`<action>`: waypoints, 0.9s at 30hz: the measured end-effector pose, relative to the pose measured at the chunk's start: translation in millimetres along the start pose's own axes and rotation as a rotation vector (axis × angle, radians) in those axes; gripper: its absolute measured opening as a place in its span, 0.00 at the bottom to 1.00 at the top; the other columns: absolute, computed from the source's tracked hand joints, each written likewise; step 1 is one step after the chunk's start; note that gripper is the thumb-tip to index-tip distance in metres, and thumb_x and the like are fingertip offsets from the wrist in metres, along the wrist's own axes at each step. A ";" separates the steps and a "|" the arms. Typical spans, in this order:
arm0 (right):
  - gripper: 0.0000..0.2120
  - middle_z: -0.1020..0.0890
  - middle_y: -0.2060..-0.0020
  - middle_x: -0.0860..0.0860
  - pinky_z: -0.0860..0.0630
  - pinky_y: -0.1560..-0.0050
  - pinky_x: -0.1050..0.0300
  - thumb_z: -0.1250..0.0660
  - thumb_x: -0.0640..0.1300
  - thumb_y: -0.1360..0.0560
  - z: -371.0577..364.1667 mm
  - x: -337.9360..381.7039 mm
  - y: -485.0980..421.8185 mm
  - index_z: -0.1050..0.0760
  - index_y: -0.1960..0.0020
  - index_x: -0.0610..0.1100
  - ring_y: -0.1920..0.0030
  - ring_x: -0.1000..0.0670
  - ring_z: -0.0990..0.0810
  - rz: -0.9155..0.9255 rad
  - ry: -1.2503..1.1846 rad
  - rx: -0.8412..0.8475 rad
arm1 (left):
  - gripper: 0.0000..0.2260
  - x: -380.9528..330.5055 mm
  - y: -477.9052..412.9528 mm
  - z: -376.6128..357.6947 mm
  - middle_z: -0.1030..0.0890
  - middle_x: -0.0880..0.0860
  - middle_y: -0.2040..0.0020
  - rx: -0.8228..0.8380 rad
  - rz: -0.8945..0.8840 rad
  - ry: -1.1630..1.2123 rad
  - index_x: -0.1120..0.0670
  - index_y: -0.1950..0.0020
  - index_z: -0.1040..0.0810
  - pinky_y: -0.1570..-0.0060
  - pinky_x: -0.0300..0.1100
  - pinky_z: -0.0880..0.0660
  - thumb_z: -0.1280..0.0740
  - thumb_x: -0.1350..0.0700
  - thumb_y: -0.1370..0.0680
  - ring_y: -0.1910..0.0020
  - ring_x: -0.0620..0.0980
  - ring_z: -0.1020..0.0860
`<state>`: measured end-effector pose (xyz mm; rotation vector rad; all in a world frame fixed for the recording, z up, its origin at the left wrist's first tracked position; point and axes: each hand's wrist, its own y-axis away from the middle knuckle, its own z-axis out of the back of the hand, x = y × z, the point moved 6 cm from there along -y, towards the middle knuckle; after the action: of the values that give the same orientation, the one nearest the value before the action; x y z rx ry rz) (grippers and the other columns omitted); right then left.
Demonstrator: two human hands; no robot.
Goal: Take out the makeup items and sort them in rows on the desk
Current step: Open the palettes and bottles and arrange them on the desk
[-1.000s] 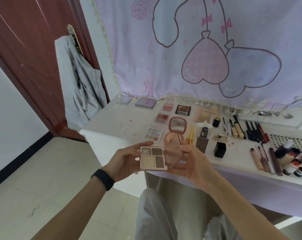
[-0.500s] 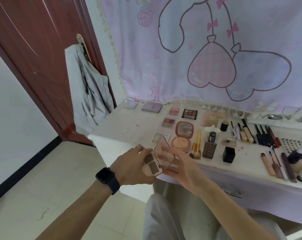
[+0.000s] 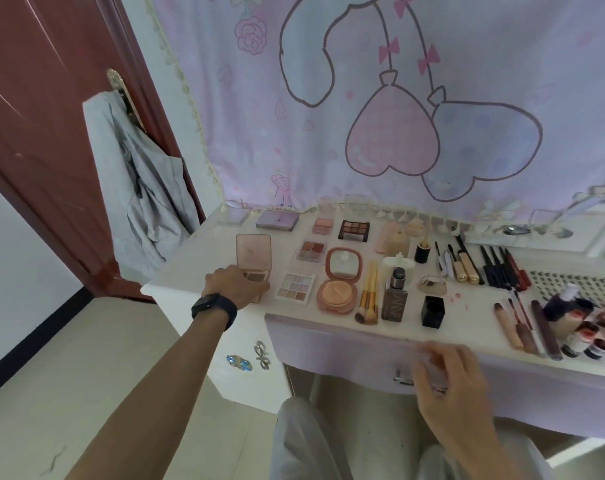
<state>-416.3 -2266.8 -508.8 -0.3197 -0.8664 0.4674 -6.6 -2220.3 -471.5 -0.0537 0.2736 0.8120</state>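
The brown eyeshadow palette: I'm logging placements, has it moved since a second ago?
Yes. The brown palette went from mid-air before the desk onto it, left of the pastel palette.

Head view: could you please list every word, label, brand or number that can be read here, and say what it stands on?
No text can be read with certainty.
Brown bottle: pale letters on its front, too blurred to read.
Small bottles at the right edge: labels too small to read.
Curtain: drawings only, no words.
Palette that the left hand holds: no print visible.
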 end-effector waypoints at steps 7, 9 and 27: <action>0.29 0.28 0.37 0.38 0.28 0.41 0.46 0.38 0.55 0.26 11.7 -25.4 -19.2 0.29 0.34 0.35 0.37 0.39 0.30 0.015 0.183 -0.159 | 0.32 -6.3 -1.2 -15.3 0.20 0.59 0.43 -0.087 0.044 0.052 0.57 0.36 0.29 0.45 0.50 0.28 0.34 0.33 0.28 0.42 0.62 0.26; 0.31 0.30 0.34 0.37 0.26 0.39 0.41 0.40 0.55 0.26 6.8 -31.6 -20.1 0.32 0.31 0.34 0.34 0.37 0.31 0.018 0.222 -0.157 | 0.35 -6.1 3.7 -15.2 0.20 0.57 0.40 -0.102 0.023 0.140 0.56 0.31 0.31 0.43 0.51 0.27 0.33 0.33 0.27 0.38 0.62 0.27; 0.33 0.26 0.32 0.35 0.32 0.30 0.39 0.44 0.58 0.21 -10.6 -57.4 -14.3 0.31 0.28 0.33 0.31 0.36 0.30 0.058 0.447 -0.035 | 0.33 9.3 33.1 -29.5 0.22 0.54 0.39 -0.171 0.048 0.444 0.52 0.32 0.27 0.36 0.55 0.28 0.30 0.35 0.31 0.35 0.56 0.30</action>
<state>-436.2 -2309.4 -546.2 -0.4612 -0.4315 0.4129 -30.9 -2195.4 -500.5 -0.3917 0.6252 0.8650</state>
